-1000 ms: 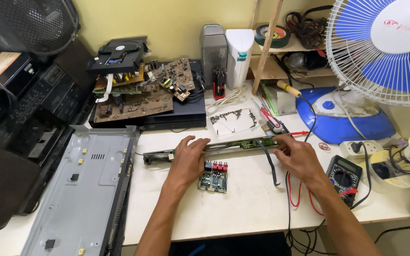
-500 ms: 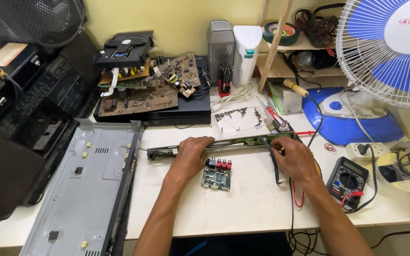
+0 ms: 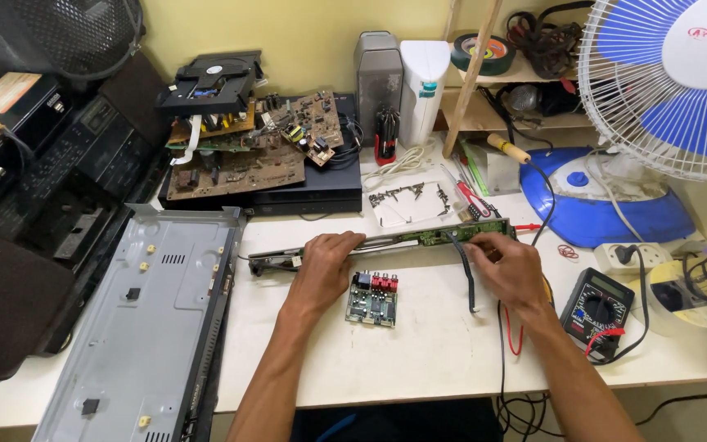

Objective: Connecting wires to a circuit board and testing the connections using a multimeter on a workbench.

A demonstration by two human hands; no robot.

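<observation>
Hands are holding a long narrow circuit board [image 3: 419,238] near the table's [image 3: 419,360] far edge: left hand [image 3: 326,266] fingers closing on it, right hand [image 3: 511,268] fingers gripping its other end.

Head camera, looking down over a white workbench [image 3: 419,360]

It faces the far yellow wall [image 3: 304,24] from the near edge, close above; there is no second view.

Long narrow green circuit strip [image 3: 419,238]: lies flat, running left to right across the white desk [image 3: 419,360], black bracket at its left end, black cable hanging off the right part.
</observation>
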